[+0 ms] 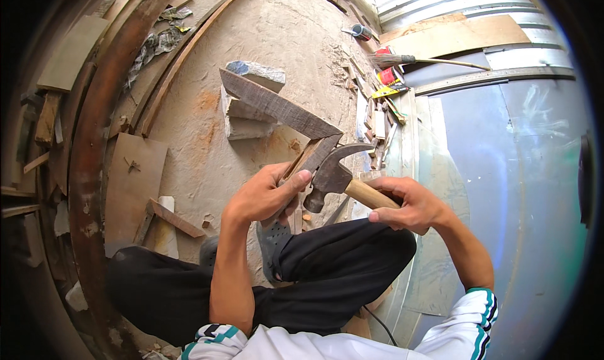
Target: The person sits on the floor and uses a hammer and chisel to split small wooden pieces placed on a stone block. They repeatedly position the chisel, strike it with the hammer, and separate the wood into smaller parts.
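Gripping the hammer point(350, 182) by its wooden handle point(372, 195), the right hand point(412, 202) has the metal head point(330, 175) beyond its fingers, near the left hand point(267, 193). That hand grasps one leg of the L-shaped wooden piece point(277, 107); its corner lies just beyond that grip, the other leg reaching farther out.

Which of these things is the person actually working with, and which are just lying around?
In use, it seems:
- angled wooden piece, held in the left hand
- claw hammer, held in the right hand

Apparently just lying about:
- broom
- red can
- flat brown board
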Tool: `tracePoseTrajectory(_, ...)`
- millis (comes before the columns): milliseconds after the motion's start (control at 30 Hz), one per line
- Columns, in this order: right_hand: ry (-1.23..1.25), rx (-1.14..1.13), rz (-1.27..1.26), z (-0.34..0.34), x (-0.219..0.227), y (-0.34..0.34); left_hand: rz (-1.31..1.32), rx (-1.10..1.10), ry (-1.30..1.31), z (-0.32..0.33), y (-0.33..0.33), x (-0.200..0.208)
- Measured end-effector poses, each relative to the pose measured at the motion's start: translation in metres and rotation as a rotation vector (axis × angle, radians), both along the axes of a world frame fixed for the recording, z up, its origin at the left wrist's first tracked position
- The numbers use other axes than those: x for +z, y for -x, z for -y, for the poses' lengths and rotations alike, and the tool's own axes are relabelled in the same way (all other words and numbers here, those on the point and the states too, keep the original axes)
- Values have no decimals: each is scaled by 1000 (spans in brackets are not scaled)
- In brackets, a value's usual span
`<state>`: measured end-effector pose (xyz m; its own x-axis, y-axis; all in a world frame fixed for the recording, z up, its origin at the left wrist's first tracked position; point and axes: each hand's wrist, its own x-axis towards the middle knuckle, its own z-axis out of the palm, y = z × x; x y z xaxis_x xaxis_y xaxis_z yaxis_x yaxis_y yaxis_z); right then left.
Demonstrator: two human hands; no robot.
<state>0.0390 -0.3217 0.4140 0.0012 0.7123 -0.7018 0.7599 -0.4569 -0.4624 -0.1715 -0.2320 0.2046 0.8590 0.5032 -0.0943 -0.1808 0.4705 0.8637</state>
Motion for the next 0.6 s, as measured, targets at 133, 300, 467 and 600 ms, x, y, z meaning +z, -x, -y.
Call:
tracePoseTrajectory(133,-238,324,280,1,-25,-7,-131,174,18,10,-13,-3)
tracePoseTrajectory(300,-278,369,383,-1,-52,-10,-188,316,25,27,-20,-22)
tracePoseTrajectory(467,-311,337,326,-4,-75,-22,-332,371,-37,26,-17,-20)
tracePoseTrajectory(600,-391,376,285,-8,-100,-36,-430,409,-68,23,-18,-22)
